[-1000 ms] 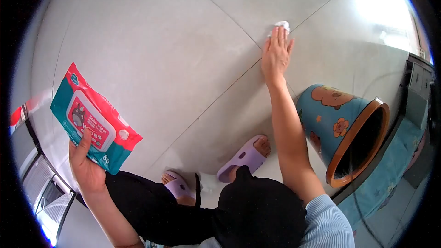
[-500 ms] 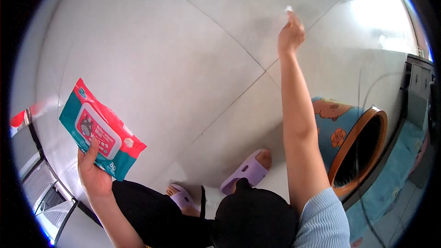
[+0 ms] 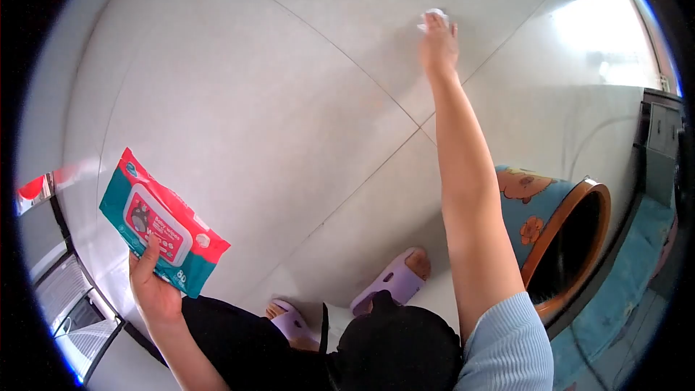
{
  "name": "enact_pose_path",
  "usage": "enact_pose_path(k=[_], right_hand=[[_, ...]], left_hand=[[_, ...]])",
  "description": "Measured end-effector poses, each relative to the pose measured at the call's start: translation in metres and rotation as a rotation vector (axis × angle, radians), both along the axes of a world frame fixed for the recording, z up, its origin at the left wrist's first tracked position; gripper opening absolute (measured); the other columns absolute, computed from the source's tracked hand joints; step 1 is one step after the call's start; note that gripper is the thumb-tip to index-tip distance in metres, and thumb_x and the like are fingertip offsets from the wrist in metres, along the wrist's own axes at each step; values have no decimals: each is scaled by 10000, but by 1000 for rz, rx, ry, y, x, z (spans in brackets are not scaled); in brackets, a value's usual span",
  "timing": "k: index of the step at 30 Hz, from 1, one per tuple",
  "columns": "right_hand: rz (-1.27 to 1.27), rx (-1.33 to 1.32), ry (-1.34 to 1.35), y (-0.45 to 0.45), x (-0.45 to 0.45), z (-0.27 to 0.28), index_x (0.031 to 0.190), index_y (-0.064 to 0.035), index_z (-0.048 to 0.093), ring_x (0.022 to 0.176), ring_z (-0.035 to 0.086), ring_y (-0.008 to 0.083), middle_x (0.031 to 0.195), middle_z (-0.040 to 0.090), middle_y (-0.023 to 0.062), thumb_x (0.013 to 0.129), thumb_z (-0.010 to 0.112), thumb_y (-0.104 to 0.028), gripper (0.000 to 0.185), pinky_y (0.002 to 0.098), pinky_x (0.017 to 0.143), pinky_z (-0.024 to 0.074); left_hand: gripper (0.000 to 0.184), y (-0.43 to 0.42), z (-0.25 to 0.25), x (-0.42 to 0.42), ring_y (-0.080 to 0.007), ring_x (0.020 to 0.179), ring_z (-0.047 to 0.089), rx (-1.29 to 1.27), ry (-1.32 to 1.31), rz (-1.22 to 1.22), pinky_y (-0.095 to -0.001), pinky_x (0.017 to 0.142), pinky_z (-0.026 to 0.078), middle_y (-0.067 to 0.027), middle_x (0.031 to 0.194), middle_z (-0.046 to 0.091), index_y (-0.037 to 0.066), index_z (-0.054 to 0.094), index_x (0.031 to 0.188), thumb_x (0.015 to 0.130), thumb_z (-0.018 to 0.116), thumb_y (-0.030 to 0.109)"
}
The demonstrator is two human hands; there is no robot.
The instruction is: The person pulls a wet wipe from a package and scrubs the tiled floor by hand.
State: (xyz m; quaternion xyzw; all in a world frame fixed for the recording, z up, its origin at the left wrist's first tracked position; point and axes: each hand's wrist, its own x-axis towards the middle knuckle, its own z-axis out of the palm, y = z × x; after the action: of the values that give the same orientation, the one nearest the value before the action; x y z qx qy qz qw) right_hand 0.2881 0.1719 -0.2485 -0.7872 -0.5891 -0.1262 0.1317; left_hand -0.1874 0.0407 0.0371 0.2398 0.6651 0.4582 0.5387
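My left hand grips a pink and teal pack of baby wipes by its lower edge, thumb on the front. The pack's white-rimmed lid looks closed. Far out ahead, my right arm is stretched over the pale tiled floor. The fingers of my right hand press a crumpled white wipe against the tiles. Part of the wipe is hidden under those fingers.
To the right of my arm, a blue bin with an orange rim and cartoon print lies tilted, its dark opening facing right. My feet wear purple slippers. Grey drawers stand at the far right edge.
My right hand has moved a little left and down, and more of the white wipe now shows, spread at the floor. The wipes pack has shifted slightly lower in view.
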Motion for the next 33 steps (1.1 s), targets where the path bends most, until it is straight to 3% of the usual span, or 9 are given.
enact_pose_path(k=[5, 7, 11, 14, 15, 17, 22, 28, 33], right_hand=[[-39, 180, 1735, -23, -64, -19, 1101, -26, 499, 1083, 487, 205, 1168, 510, 90, 856, 499, -286, 358, 362, 918, 387], [140, 150, 1772, -55, -90, -20, 1087, -32, 511, 1072, 495, 209, 1153, 516, 85, 852, 511, -283, 343, 365, 909, 396], [521, 6, 298, -92, -99, -5, 1072, -118, 535, 1034, 503, 253, 1092, 542, 84, 822, 519, -184, 260, 339, 834, 433], [-415, -33, 303, -89, -3, 22, 943, -115, 593, 682, 581, 236, 778, 607, 96, 798, 430, -41, 231, 354, 613, 467], [-361, 472, 432, -94, 42, -3, 900, -94, 608, 707, 591, 226, 805, 619, 96, 798, 424, -40, 217, 345, 707, 460], [-722, 77, 409, -98, 53, 24, 972, -58, 588, 841, 590, 231, 926, 621, 103, 808, 418, -44, 236, 332, 846, 410], [-48, 55, -38, -100, -46, -21, 1118, -47, 520, 1132, 436, 164, 1194, 507, 32, 802, 459, -67, 322, 305, 1004, 296], [423, 133, 399, -151, -149, 5, 1053, -109, 596, 1010, 537, 228, 1087, 579, 79, 773, 494, -7, 315, 339, 906, 417], [-252, 272, 557, -159, -61, 23, 1050, -50, 584, 1000, 542, 283, 1061, 585, 131, 801, 467, 19, 284, 329, 878, 421]], left_hand=[[422, 2, -9, 10, -214, 1003, 522, 34, -73, 5, -350, 863, 444, -122, 1091, 538, 4, 427, 1161, 787, 613, 68], [396, 2, -11, 5, -212, 1007, 522, 44, -90, 25, -364, 871, 439, -122, 1091, 537, 1, 431, 1152, 800, 595, 77], [373, 1, -15, -5, -237, 1042, 504, 38, -153, 53, -387, 917, 412, -148, 1148, 512, -19, 428, 1185, 844, 535, 87], [355, -1, -14, -6, -242, 1049, 498, 8, -357, 78, -392, 926, 395, -152, 1146, 513, -33, 433, 1176, 860, 497, 116], [358, -2, -15, -5, -247, 1051, 495, 4, -375, 50, -400, 929, 389, -149, 1147, 512, -31, 432, 1177, 856, 488, 118], [361, 1, -15, 0, -252, 1053, 492, 18, -402, 28, -408, 932, 383, -147, 1148, 511, -30, 431, 1178, 853, 478, 120], [384, 11, -16, 25, -245, 1054, 497, 69, -451, 18, -404, 922, 388, -114, 1168, 510, 38, 440, 1192, 849, 497, 202], [441, 26, -24, 51, -188, 1011, 520, 11, -434, -21, -353, 869, 423, -72, 1111, 530, 73, 454, 1150, 865, 481, 408], [482, 30, -28, 19, -195, 906, 517, -21, -510, -125, -339, 820, 430, -77, 994, 536, 58, 477, 1116, 867, 433, 468]])
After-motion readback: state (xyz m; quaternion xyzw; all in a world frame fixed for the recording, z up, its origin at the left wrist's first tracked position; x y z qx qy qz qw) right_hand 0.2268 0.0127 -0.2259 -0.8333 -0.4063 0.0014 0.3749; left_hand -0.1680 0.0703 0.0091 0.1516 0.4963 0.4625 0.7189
